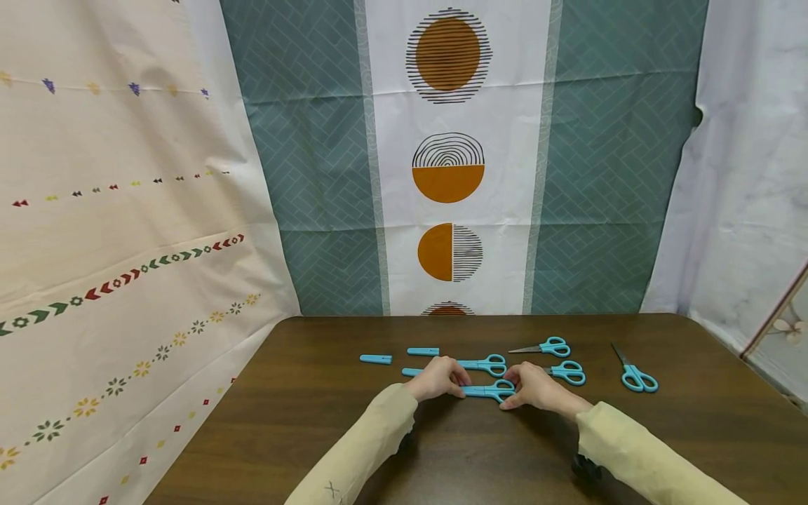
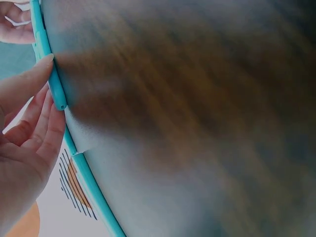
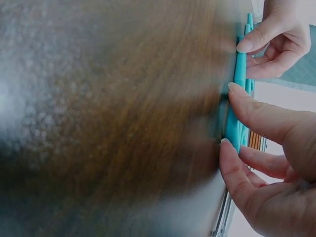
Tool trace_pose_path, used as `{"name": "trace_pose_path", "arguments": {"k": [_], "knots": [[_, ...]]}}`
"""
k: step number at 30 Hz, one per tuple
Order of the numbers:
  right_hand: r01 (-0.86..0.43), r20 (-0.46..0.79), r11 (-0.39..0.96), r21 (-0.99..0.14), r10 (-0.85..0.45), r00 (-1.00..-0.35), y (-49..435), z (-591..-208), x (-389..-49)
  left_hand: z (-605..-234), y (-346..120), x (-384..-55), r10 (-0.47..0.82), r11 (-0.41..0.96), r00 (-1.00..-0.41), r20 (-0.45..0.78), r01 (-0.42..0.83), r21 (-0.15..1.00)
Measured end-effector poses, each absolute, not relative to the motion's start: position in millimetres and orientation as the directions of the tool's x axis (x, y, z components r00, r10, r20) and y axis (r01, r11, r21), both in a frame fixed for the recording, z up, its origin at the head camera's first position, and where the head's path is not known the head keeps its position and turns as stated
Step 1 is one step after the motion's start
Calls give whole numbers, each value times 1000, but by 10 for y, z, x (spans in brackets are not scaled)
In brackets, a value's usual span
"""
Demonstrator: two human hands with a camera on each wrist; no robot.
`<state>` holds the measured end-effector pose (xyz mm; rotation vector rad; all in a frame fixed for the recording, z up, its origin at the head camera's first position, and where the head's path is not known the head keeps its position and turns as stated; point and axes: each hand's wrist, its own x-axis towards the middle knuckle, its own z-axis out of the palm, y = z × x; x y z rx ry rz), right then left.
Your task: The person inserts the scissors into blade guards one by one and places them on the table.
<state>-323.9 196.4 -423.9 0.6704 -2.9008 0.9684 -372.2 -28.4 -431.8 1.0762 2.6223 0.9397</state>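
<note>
Capped scissors point(image 1: 482, 391) with light-blue handles lie near the middle of the brown table point(image 1: 480, 463) in the head view, between the two hands. At the cap end, the left hand point(image 1: 440, 379) holds them; at the handle rings, the right hand point(image 1: 536, 388) holds them with its fingers set apart. Just behind lies a second capped pair point(image 1: 470, 365). Two loose caps point(image 1: 375, 359) point(image 1: 423, 351) sit farther left, and a blue piece point(image 1: 412, 372) is partly hidden by the left hand. On the right are a far bare pair point(image 1: 546, 347), a partly covered pair point(image 1: 558, 372) and a slanted pair point(image 1: 628, 367).

From the left wrist, the left thumb and fingers pinch the cap near its tip, while the right hand shows at the top corner.

From the right wrist, the right hand's fingertips touch the handle end, spread along it; the left hand grips the cap beyond.
</note>
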Motion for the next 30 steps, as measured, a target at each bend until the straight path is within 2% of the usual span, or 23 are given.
{"name": "trace_pose_path", "arguments": {"k": [16,22,30], "knots": [[-358,140,706,-612,-349,-927,2037,-4194,-3212,-4278,-523,-3715,666,453,-730,153,558,696],[-299,133,651,-698,-292,-947,2083,-4153,-3203,-4244,-660,-3727,642,401,-746,176,522,753],[-269,122,550,-791,-289,-949,2114,-4148,-3187,-4199,-743,-3730,632,420,-747,205,553,720]]}}
